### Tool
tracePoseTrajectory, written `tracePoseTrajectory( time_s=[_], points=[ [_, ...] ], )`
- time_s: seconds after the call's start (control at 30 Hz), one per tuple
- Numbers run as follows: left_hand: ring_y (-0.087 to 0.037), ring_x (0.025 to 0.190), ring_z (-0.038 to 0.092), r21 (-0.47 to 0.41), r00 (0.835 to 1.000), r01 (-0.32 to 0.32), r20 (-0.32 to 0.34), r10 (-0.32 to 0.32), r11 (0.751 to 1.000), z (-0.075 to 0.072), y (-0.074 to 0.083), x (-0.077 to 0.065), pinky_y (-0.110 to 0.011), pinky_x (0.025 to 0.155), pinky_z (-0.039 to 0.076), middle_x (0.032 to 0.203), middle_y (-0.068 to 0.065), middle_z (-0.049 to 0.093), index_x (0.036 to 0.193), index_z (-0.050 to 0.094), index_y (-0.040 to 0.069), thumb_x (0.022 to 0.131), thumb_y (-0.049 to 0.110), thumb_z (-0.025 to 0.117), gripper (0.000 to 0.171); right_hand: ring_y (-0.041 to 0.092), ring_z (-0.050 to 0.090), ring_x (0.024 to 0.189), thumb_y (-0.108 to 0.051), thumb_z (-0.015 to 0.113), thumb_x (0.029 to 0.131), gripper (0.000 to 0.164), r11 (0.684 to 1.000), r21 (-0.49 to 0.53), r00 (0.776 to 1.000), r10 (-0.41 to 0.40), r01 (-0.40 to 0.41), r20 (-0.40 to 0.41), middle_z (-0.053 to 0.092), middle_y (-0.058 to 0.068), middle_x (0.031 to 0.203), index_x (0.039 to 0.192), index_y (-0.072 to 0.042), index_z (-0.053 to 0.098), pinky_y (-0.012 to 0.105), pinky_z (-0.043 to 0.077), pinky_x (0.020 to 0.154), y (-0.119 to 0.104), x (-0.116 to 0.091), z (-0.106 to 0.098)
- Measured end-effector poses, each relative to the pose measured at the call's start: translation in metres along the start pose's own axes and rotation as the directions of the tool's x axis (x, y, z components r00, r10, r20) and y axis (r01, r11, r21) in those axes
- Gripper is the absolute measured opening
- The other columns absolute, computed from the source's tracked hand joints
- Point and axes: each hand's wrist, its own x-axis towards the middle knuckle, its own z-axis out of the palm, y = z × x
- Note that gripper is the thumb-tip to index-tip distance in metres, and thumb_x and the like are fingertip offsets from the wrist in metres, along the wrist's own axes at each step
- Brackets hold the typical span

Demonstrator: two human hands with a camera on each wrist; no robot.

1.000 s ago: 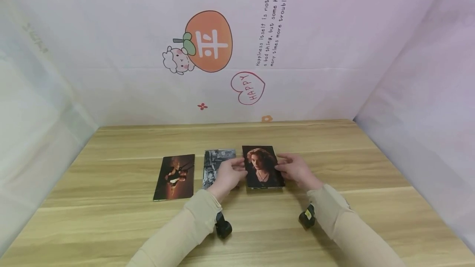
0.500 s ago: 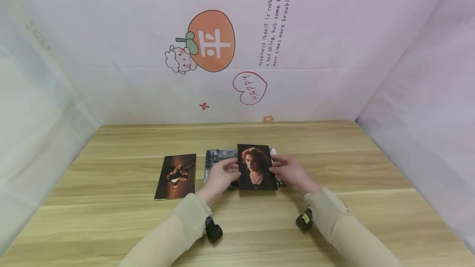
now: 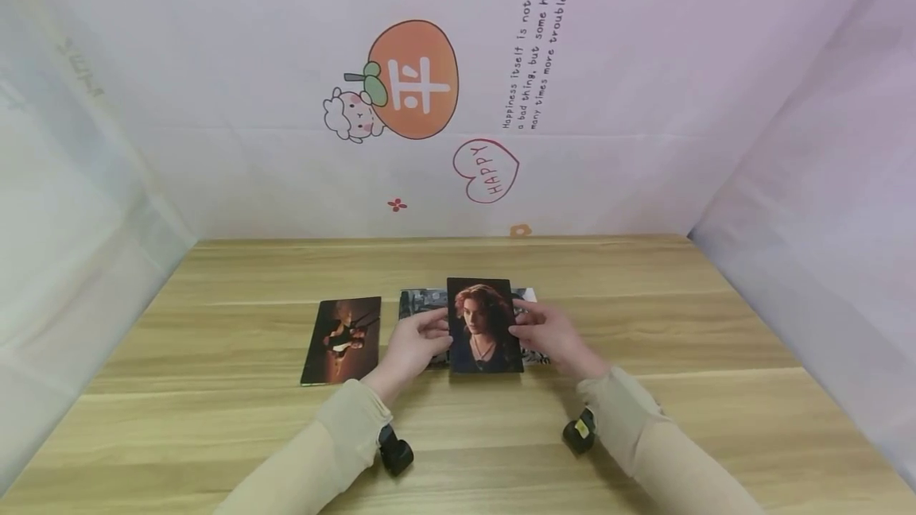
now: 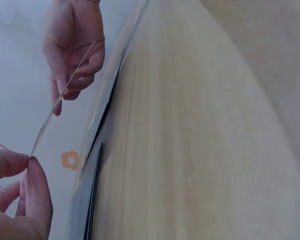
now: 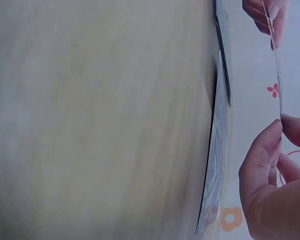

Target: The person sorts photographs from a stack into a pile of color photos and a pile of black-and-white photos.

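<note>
Raised off the table, a portrait photo card [image 3: 483, 332] of a person with reddish hair is held between both hands. My left hand [image 3: 405, 352] pinches its left edge between thumb and fingers. At the opposite edge, my right hand [image 3: 554, 336] pinches it the same way. The left wrist view shows the card [image 4: 42, 127] edge-on and slightly bent, above the tabletop. Behind it, black-and-white photo cards [image 3: 422, 300] lie on the table, mostly covered by the portrait and the hands; part of one [image 3: 529, 295] shows at the right.
To the left, a dark reddish-brown photo card [image 3: 343, 340] lies on the wood-grain table [image 3: 644, 435], its picture turned sideways. A white printed cloth [image 3: 601, 181] hangs behind the table's back edge, and pale cloth walls flank both sides. Each wrist wears a small black camera [image 3: 396, 451].
Both hands have lifted the portrait card and carried it left and toward me, from the right-hand spot to over the middle. A black-and-white photo has come into view at the right behind it.
</note>
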Motion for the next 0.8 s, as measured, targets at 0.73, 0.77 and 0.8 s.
tracePoseTrajectory(
  time_s=[0.73, 0.77, 0.8],
  points=[
    [-0.024, 0.098, 0.064, 0.128, 0.998, 0.000, -0.058, 0.007, 0.992, -0.035, -0.006, -0.014, -0.026, 0.075, 0.055, 0.103, -0.013, 0.064, 0.128, 0.056, -0.003, 0.085, -0.002, 0.063, 0.044, 0.009, 0.060, 0.077, 0.006, 0.060, 0.087, 0.053, 1.000, 0.002, 1.000, -0.010, 0.010, -0.020, 0.058, 0.013, 0.099, 0.137, 0.004, 0.044, 0.021, 0.054, 0.068, -0.012, -0.001, 0.040],
    [-0.024, 0.098, 0.064, 0.137, 0.998, 0.005, -0.063, 0.004, 0.991, -0.036, -0.006, -0.015, -0.025, 0.075, 0.054, 0.103, -0.012, 0.064, 0.128, 0.056, -0.003, 0.084, -0.002, 0.064, 0.044, 0.010, 0.059, 0.076, 0.006, 0.061, 0.087, 0.053, 1.000, -0.002, 1.000, -0.013, 0.013, -0.023, 0.058, 0.013, 0.097, 0.137, 0.004, 0.045, 0.021, 0.054, 0.067, -0.012, -0.001, 0.042],
    [-0.024, 0.098, 0.064, 0.148, 0.998, 0.008, -0.066, 0.002, 0.989, -0.037, -0.006, -0.015, -0.025, 0.074, 0.054, 0.103, -0.012, 0.064, 0.128, 0.056, -0.002, 0.084, -0.001, 0.064, 0.045, 0.009, 0.059, 0.075, 0.006, 0.061, 0.086, 0.053, 1.000, 0.004, 1.000, -0.011, 0.012, -0.029, 0.058, 0.011, 0.095, 0.137, 0.003, 0.045, 0.020, 0.054, 0.066, -0.012, 0.000, 0.043]
  ],
)
